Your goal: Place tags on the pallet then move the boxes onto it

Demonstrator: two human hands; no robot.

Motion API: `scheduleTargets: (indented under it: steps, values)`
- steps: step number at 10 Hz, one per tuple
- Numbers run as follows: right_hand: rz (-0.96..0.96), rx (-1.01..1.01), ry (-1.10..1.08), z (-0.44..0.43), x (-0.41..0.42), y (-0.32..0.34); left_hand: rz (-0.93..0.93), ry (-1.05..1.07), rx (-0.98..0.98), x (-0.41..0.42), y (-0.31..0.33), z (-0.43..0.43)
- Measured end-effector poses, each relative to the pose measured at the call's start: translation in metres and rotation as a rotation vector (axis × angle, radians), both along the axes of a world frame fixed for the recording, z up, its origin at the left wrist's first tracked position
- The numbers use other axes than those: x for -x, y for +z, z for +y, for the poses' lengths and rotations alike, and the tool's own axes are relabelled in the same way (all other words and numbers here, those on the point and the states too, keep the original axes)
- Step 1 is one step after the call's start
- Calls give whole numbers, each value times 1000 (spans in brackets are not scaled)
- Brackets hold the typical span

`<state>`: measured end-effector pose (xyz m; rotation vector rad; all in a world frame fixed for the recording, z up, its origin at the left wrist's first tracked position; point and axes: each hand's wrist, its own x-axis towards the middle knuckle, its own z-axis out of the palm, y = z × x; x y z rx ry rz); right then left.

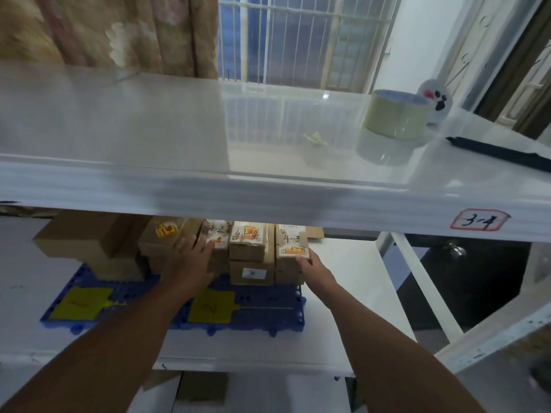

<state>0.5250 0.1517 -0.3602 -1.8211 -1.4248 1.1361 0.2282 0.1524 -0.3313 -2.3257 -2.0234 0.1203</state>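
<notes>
Reaching under a white shelf (179, 189), we press our left hand (190, 260), fingers spread, against the box marked 4-2 (219, 242), while our right hand (313, 269) grips the box marked 4-3 (290, 242). Both boxes stand at the back of the blue pallet (268, 305), behind two yellow tags (211, 307) lying flat.

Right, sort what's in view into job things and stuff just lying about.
Job: pallet, tags, boxes.
Lying about: tape roll, toy, black strip, shelf label.
</notes>
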Motion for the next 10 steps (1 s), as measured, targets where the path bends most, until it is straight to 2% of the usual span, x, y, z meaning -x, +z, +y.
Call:
scheduleTargets:
  steps: [5,6,8,9,10]
  values:
    - [49,62,-10,5,4,0,-78,17,24,7,7,-3]
    - [-62,63,-60,-2,6,13,-123,26,9,4,13,-7]
    - [-575,-132,-24,-8,15,35,-226,9,-72,15,32,-5]
    - [-686,-257,1,-12,42,56,-248,-5,-104,35,42,3]
    - [-753,-337,64,-17,80,77,-214,-79,-215,59,63,4]
